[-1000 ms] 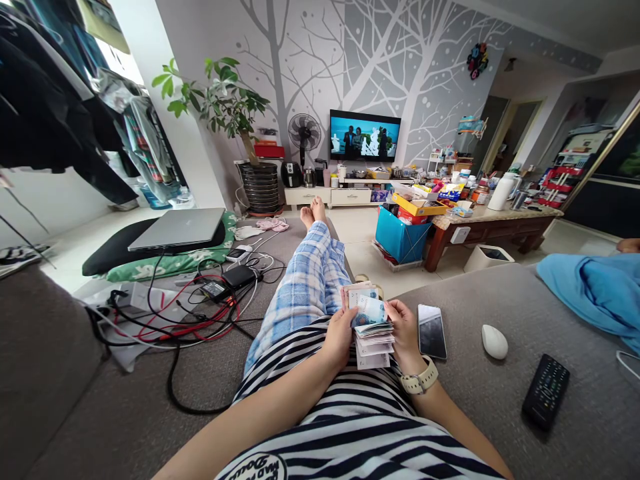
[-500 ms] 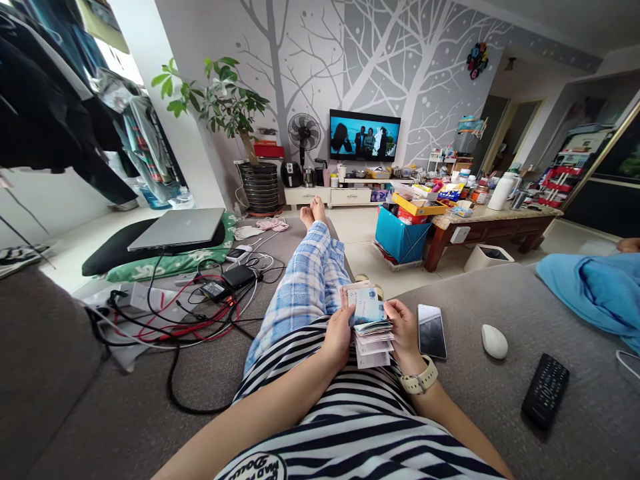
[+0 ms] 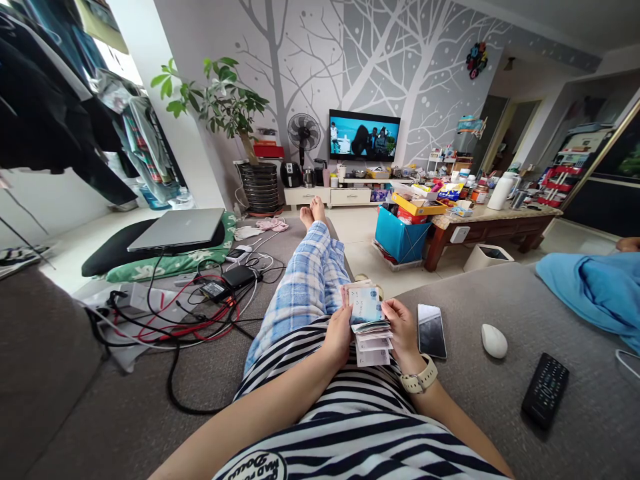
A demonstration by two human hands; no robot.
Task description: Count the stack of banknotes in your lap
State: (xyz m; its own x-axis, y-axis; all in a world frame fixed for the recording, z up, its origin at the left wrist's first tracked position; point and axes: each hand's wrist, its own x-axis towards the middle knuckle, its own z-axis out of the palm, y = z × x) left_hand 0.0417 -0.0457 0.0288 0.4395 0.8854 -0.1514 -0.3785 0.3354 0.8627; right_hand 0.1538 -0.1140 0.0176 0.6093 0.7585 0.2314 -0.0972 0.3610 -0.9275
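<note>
Pinching banknotes [image 3: 373, 345] — left grip [image 3: 340, 330], right grip [image 3: 403, 330] | front blue note [image 3: 367, 303] — straighter than 1 s ago

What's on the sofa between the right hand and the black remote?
In the head view, a phone lies beside the right hand, which holds the banknotes, and a white mouse lies farther along, before the black remote.

White mouse [image 3: 495, 341] beside black remote [image 3: 545, 391], laptop [image 3: 177, 229] on cushion [image 3: 145, 271]

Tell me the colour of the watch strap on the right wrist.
The watch strap is cream, showing best in the head view.
</note>
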